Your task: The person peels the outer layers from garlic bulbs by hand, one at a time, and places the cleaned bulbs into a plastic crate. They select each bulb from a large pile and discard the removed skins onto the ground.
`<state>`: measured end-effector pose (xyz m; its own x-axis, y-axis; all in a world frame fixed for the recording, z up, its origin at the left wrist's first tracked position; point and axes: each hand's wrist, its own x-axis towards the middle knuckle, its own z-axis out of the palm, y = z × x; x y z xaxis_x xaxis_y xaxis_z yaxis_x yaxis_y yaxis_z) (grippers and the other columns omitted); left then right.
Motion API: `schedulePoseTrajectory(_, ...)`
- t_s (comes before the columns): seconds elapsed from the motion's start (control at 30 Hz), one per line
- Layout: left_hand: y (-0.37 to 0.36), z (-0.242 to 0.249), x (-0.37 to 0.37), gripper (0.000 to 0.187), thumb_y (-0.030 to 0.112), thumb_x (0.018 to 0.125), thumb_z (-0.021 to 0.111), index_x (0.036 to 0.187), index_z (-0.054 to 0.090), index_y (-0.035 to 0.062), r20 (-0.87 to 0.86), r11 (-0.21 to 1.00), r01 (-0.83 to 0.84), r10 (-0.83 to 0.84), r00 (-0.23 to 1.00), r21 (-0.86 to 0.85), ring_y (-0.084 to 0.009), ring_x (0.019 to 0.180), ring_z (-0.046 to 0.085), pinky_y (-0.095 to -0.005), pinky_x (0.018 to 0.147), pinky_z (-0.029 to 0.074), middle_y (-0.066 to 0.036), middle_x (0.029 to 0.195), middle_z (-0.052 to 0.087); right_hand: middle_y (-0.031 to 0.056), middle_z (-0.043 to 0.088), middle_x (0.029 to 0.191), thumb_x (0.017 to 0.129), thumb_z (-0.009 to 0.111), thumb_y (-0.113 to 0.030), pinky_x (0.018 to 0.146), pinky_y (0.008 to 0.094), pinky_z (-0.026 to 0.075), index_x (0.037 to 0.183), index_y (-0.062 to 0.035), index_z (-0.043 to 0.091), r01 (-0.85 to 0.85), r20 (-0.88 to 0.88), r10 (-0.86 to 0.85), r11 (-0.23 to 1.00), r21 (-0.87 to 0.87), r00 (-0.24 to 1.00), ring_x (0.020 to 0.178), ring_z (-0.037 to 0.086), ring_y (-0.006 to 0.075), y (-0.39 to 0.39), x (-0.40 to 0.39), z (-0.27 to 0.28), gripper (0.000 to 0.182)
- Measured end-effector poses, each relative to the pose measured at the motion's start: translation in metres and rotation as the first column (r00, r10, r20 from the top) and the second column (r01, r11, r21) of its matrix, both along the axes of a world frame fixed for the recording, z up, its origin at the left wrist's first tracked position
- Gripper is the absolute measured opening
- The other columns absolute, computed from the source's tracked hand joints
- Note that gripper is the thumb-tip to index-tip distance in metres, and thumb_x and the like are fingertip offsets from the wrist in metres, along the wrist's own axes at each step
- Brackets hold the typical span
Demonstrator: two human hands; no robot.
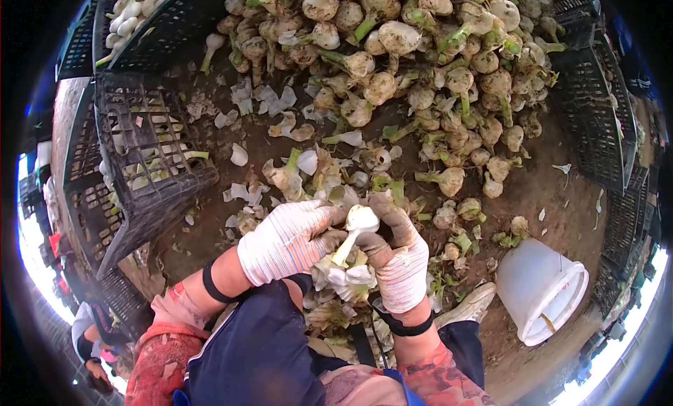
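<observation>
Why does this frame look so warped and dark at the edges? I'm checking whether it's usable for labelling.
Head view: fisheye lens bends the crates and blacks out corners; bright glare at lower rims; the gloved left hand, right hand and peeled onion are sharp, evenly lit.

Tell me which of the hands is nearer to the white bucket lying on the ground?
Right. The right hand grips the peeled onion on the side toward the white bucket, with bare ground between them. The left hand sits on the onion's far side, farther from the bucket.
</observation>
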<state>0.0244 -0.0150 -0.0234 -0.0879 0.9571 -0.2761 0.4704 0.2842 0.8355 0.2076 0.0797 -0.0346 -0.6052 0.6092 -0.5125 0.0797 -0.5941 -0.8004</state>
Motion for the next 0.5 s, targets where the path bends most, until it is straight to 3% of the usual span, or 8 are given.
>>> schedulePoseTrajectory(0.07, 0.009, 0.009, -0.009, 0.034, 0.02, 0.092, 0.063, 0.121, 0.065, 0.0017, 0.104, 0.996, 0.037, -0.029, 0.994, -0.076, -0.036, 0.094, 0.068, -0.0397, 0.078, 0.054, -0.02, 0.099, 0.067, 0.0108, 0.065, 0.121, 0.082, 0.076, -0.002, 0.092, 0.0316, 0.052, 0.13, -0.0008, 0.06, -0.033, 0.006, 0.032, 0.996, 0.087, 0.999, 0.107, 0.064, 0.0194, 0.004, 0.0, -0.001, 0.051)
schedulePoseTrajectory(0.13, 0.009, 0.01, -0.018, 0.033, 0.018, 0.09, 0.063, 0.118, 0.065, 0.0002, 0.273, 0.988, 0.078, -0.039, 0.961, -0.133, -0.0374, 0.093, 0.067, -0.0397, 0.079, 0.054, -0.021, 0.098, 0.067, 0.0137, 0.065, 0.116, 0.079, 0.078, -0.004, 0.089, 0.0345, 0.052, 0.126, -0.0021, 0.063, -0.242, 0.175, 0.176, 0.83, 0.503, 0.969, 0.104, 0.065, 0.0268, 0.01, 0.0, 0.007, 0.049)
schedulePoseTrajectory(0.17, 0.01, 0.012, -0.019, 0.03, 0.017, 0.089, 0.064, 0.113, 0.067, -0.0004, 0.327, 0.979, 0.081, -0.016, 0.945, -0.187, -0.0376, 0.089, 0.067, -0.0403, 0.077, 0.053, -0.021, 0.096, 0.068, 0.0174, 0.065, 0.112, 0.077, 0.079, -0.006, 0.087, 0.0369, 0.052, 0.121, -0.0017, 0.066, -0.3, 0.228, 0.202, 0.748, 0.592, 0.953, 0.102, 0.065, 0.0328, 0.015, -0.004, 0.012, 0.046)
schedulePoseTrajectory(0.27, 0.015, 0.015, -0.018, 0.026, 0.016, 0.089, 0.064, 0.11, 0.069, 0.0, 0.177, 0.951, 0.151, -0.105, 0.979, -0.269, -0.0377, 0.086, 0.066, -0.0416, 0.074, 0.052, -0.02, 0.089, 0.067, 0.0178, 0.065, 0.111, 0.076, 0.079, -0.006, 0.087, 0.0364, 0.052, 0.117, -0.0009, 0.067, -0.364, 0.25, 0.265, 0.7, 0.615, 0.931, 0.103, 0.065, 0.0317, 0.02, -0.007, 0.017, 0.043)
schedulePoseTrajectory(0.4, 0.01, 0.008, -0.006, 0.017, 0.012, 0.084, 0.067, 0.095, 0.071, 0.0004, -0.058, 0.995, 0.091, -0.093, 0.994, -0.039, -0.038, 0.074, 0.064, -0.0415, 0.064, 0.052, -0.019, 0.082, 0.064, 0.0189, 0.065, 0.108, 0.075, 0.077, -0.003, 0.086, 0.0362, 0.052, 0.115, -0.0002, 0.068, -0.428, 0.338, 0.268, 0.654, 0.624, 0.902, 0.1, 0.065, 0.0327, 0.017, -0.01, 0.02, 0.04)
schedulePoseTrajectory(0.43, 0.008, 0.002, -0.003, 0.013, 0.007, 0.082, 0.065, 0.09, 0.07, -0.0006, -0.095, 0.995, 0.049, -0.04, 0.995, 0.09, -0.0274, 0.064, 0.063, -0.0368, 0.059, 0.05, -0.014, 0.075, 0.063, 0.0169, 0.065, 0.11, 0.077, 0.076, -0.002, 0.086, 0.0352, 0.052, 0.116, 0.0002, 0.067, -0.378, 0.302, 0.246, 0.749, 0.544, 0.921, 0.098, 0.065, 0.0297, 0.014, -0.009, 0.017, 0.041)
schedulePoseTrajectory(0.47, 0.008, 0.002, -0.001, 0.013, 0.007, 0.082, 0.065, 0.09, 0.07, -0.0006, -0.094, 0.994, 0.05, -0.041, 0.995, 0.092, -0.0274, 0.064, 0.063, -0.0368, 0.059, 0.05, -0.014, 0.075, 0.063, 0.0148, 0.066, 0.111, 0.078, 0.074, -0.001, 0.085, 0.0342, 0.052, 0.118, 0.0006, 0.065, -0.323, 0.269, 0.218, 0.831, 0.453, 0.938, 0.097, 0.065, 0.0268, 0.011, -0.008, 0.014, 0.041)
schedulePoseTrajectory(0.5, 0.007, 0.004, 0.001, 0.013, 0.006, 0.083, 0.062, 0.091, 0.07, -0.0009, 0.112, 0.989, -0.114, 0.124, 0.986, -0.09, -0.0204, 0.063, 0.061, -0.034, 0.059, 0.049, -0.009, 0.072, 0.063, 0.0148, 0.066, 0.111, 0.078, 0.074, -0.001, 0.085, 0.0342, 0.052, 0.118, 0.0006, 0.065, -0.324, 0.27, 0.218, 0.83, 0.455, 0.938, 0.097, 0.065, 0.0268, 0.007, -0.006, 0.014, 0.041)
